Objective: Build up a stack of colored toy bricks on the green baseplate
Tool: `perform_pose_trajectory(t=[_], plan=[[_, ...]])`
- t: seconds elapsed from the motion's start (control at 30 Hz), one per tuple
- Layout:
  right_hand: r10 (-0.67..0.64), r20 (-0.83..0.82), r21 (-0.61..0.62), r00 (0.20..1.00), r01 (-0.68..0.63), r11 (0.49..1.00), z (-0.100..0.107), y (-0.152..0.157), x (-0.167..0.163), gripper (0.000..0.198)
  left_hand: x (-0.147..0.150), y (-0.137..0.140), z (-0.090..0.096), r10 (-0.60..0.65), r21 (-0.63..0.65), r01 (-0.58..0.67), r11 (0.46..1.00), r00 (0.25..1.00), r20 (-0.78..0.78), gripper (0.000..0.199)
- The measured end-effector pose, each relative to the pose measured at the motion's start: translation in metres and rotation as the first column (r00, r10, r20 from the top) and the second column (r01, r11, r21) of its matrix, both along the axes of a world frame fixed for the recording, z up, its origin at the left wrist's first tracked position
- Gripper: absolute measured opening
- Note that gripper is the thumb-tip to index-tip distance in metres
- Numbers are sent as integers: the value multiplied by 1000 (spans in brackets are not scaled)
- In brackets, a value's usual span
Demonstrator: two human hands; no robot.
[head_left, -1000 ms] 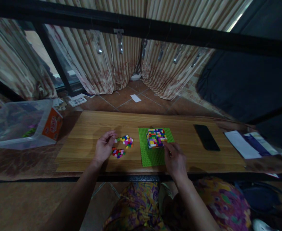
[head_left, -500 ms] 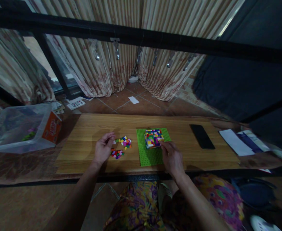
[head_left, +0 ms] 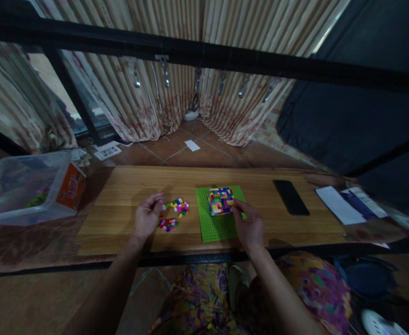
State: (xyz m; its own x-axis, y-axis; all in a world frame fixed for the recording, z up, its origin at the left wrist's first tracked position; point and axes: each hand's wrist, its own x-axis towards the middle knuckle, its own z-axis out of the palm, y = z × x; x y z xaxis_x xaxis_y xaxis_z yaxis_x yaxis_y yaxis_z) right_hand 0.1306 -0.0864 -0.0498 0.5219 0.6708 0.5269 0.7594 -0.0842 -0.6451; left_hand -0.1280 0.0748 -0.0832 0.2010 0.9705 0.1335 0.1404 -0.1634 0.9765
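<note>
A multicoloured block of toy building bricks (head_left: 221,201) stands on a green studded baseplate (head_left: 218,231). At the block's right side is my right hand (head_left: 249,225), thumb and fingers closed together at its edge; whether a small brick is between them cannot be seen. My left hand (head_left: 149,214) hovers over the table's left part with its fingertips pinched, and what they hold, if anything, is too small to make out. Just right of it lie loose bricks in two groups, an upper pile (head_left: 179,205) and a lower pile (head_left: 169,224).
The bricks and baseplate are on a wooden board (head_left: 120,186). A black phone (head_left: 291,197) lies on the right, with papers (head_left: 338,204) beyond it. A clear plastic box (head_left: 33,186) with an orange label stands at the left. A dark metal bar (head_left: 204,46) crosses above.
The view has shifted slightly. My right hand stays at the block's right edge, with its fingers set a little higher against it. My left hand keeps its pinch near the loose bricks.
</note>
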Motion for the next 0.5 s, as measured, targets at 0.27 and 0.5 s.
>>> perform_pose_trajectory(t=[0.27,0.5], plan=[[3,204,-4,979,-2,1000,-7,-3,-2,26,2,-2,3,19,1,-19,1000,1000,19,33],[-39,228,1,973,40,999,-5,-1,-5,26,1,0,1,7,41,-6,999,1000,-21,27]])
